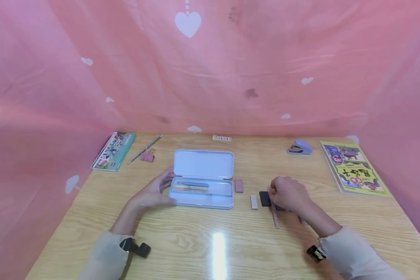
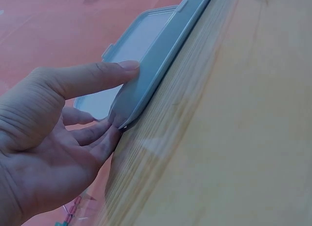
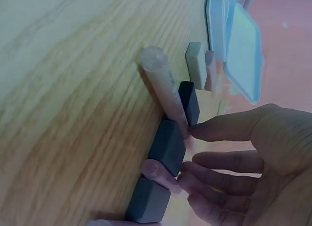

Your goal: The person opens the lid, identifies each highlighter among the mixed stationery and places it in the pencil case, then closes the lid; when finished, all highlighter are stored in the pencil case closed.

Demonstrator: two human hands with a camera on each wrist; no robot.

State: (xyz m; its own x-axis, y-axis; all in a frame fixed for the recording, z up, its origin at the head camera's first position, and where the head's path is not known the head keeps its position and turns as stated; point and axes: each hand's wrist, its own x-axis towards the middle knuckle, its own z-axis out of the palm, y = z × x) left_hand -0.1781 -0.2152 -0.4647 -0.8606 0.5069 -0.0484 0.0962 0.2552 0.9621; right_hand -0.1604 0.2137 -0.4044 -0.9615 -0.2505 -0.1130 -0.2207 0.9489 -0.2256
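Note:
A light-blue pencil case (image 1: pixel 222 201) lies with its lid raised, several pencils (image 1: pixel 192 187) in its back compartment. My left hand (image 1: pixel 157 190) grips its left end, thumb on the front wall and fingers round the corner, as the left wrist view shows. To the right, my right hand (image 1: pixel 289 193) pinches the far end of a pink pen (image 3: pixel 165 84) with thumb and forefinger, though the contact is partly hidden. The pen slants between black blocks (image 3: pixel 168 147). Another pink stick-like piece (image 3: pixel 160 173) lies under the other fingers.
A pink eraser (image 1: pixel 238 186) and white eraser (image 1: pixel 254 202) lie right of the case. Farther out are a purple stapler (image 1: pixel 300 147), a yellow book (image 1: pixel 355 169), a teal-edged book (image 1: pixel 114 152), a pink binder clip (image 1: pixel 147 156), a pencil (image 1: pixel 145 149) and a small yellow strip (image 1: pixel 222 138).

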